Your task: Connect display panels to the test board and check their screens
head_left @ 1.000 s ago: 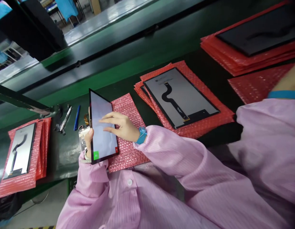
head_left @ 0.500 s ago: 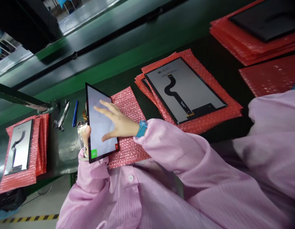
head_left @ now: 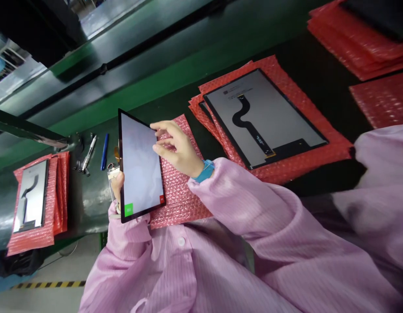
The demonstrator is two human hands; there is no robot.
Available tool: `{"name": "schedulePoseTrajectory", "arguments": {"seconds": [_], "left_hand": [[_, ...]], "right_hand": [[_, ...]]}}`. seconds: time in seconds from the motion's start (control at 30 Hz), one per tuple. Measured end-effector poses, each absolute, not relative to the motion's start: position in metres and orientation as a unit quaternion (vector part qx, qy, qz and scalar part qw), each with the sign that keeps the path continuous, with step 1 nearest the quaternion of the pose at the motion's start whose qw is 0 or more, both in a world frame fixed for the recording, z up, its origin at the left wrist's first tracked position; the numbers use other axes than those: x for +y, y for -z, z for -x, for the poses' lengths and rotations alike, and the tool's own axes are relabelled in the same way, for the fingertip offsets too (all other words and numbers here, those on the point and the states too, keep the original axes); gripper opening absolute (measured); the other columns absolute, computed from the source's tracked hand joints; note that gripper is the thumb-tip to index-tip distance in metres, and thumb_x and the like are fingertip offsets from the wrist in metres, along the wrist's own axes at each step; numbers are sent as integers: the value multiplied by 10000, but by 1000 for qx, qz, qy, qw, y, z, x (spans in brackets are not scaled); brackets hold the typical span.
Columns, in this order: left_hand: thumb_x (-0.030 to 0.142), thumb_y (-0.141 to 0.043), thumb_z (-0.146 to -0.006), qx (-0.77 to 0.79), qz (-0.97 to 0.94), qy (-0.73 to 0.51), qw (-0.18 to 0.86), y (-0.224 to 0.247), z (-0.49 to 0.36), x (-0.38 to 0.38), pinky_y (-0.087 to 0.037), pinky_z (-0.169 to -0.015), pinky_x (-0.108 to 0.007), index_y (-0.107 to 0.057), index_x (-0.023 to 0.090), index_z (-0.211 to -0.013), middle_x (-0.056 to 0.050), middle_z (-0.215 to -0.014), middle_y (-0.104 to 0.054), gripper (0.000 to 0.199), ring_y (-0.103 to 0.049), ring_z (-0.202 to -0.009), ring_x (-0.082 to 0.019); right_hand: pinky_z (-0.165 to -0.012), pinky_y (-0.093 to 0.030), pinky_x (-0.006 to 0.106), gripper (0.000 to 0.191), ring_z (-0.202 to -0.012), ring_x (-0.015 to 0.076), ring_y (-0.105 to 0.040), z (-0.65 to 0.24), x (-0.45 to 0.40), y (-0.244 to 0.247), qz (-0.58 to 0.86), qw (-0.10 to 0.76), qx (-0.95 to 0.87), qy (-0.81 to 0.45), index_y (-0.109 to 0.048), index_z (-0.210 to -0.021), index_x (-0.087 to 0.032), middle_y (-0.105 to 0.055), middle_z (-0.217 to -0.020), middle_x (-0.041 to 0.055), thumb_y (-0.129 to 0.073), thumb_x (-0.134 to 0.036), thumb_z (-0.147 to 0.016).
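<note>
My left hand (head_left: 117, 186) is closed on the left edge of a tablet screen panel (head_left: 139, 169), its thumb at the front rim and its other fingers hidden behind. The panel stands tilted and is lit pale grey, with a green square and a smaller red square at its bottom corners. My right hand (head_left: 180, 150), fingers loosely bent and apart, hovers at the panel's upper right edge; whether a fingertip touches the rim I cannot tell. Under that hand lies a pink bubble-wrap sleeve (head_left: 184, 198). Behind the panel a small circuit board (head_left: 113, 174) with wires partly shows.
To the right, a screen panel with a black ribbon cable (head_left: 282, 117) lies on red bubble-wrap sleeves (head_left: 334, 150). Another panel (head_left: 31, 195) rests on sleeves at left. A blue pen (head_left: 104, 152) and a white pen (head_left: 89, 152) lie on the green bench. More red sleeves (head_left: 361, 43) are stacked at far right.
My right hand has moved right, from in front of the lit screen to its right edge, and its spread fingers have drawn in. My left hand still holds the panel.
</note>
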State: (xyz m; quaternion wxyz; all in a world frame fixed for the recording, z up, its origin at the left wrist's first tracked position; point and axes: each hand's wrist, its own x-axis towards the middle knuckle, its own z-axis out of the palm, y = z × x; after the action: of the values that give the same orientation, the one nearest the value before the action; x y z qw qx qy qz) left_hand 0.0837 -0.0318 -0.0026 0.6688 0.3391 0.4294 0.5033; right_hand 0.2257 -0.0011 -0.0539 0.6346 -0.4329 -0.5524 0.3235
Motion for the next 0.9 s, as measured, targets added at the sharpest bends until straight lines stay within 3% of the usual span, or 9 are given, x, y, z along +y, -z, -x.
{"name": "schedulePoseTrajectory", "arguments": {"seconds": [0.1,0.2,0.3,0.43,0.53,0.63,0.73,0.8,0.9], "left_hand": [[535,-619,-797,390,-348,-547,654,4,-80,-28,-501,-1113,-473,-677,192,-1289,-74,-1304,-685,603,-560,-1327,-357],[495,-603,-782,392,-358,-560,635,3,-81,-26,-442,-1176,-483,-650,173,-1337,-76,-1371,-652,643,-515,-1380,-360],[491,-587,-765,404,-343,-554,642,1,-82,-24,-436,-1176,-517,-638,183,-1347,-75,-1405,-626,661,-487,-1404,-372],[478,-633,-715,434,-318,-569,621,2,-77,-21,-463,-1151,-459,-647,147,-1306,-83,-1324,-666,677,-540,-1347,-357],[493,-648,-697,432,-298,-563,639,4,-71,-21,-490,-1115,-406,-649,115,-1287,-98,-1277,-685,701,-570,-1313,-339],[495,-572,-794,415,-278,-571,652,5,-64,-23,-503,-1097,-430,-635,104,-1315,-109,-1281,-691,655,-572,-1314,-335],[498,-506,-858,396,-281,-563,669,5,-58,-23,-512,-1090,-460,-627,142,-1351,-83,-1290,-698,619,-564,-1328,-348],[524,-517,-826,384,-295,-568,665,5,-58,-22,-497,-1111,-494,-612,176,-1380,-61,-1323,-684,660,-541,-1352,-370],[573,-549,-751,368,-307,-591,649,9,-63,-20,-416,-1188,-534,-563,198,-1437,-51,-1425,-617,782,-457,-1422,-395]], "right_hand": [[-1185,-425,529,921,-1492,313,-330,-225,4,59,430,563,-609,-356,-304,-1574,-224,-255,-1623,159,-739,-544,-828],[-1261,-226,636,1271,-1582,394,-60,-214,0,62,437,469,-690,-336,-174,-1633,-190,-60,-1686,196,-846,-660,-662],[-1265,-263,604,1103,-1558,352,-199,-202,-9,62,443,457,-726,-260,-313,-1599,-189,-211,-1660,188,-828,-619,-724],[-1111,-508,450,437,-1262,217,-571,-192,-21,59,426,496,-740,-161,-647,-1338,-203,-632,-1338,101,-634,-429,-964],[-1022,-562,388,307,-1153,186,-623,-194,-23,58,431,526,-721,-133,-700,-1232,-195,-687,-1232,74,-547,-357,-1020],[-1128,-502,409,420,-1270,202,-571,-207,-18,56,475,561,-664,-135,-617,-1340,-158,-624,-1337,119,-498,-422,-1036],[-1234,-359,545,807,-1477,308,-367,-219,-12,48,537,532,-642,-131,-374,-1551,-148,-403,-1550,182,-568,-634,-936],[-1252,-261,629,1055,-1535,385,-223,-216,-12,36,559,484,-663,-115,-237,-1612,-155,-239,-1632,194,-648,-728,-827],[-1268,-177,646,1148,-1559,417,-114,-198,-17,14,551,417,-718,-89,-225,-1621,-176,-145,-1668,176,-743,-711,-747]]}}
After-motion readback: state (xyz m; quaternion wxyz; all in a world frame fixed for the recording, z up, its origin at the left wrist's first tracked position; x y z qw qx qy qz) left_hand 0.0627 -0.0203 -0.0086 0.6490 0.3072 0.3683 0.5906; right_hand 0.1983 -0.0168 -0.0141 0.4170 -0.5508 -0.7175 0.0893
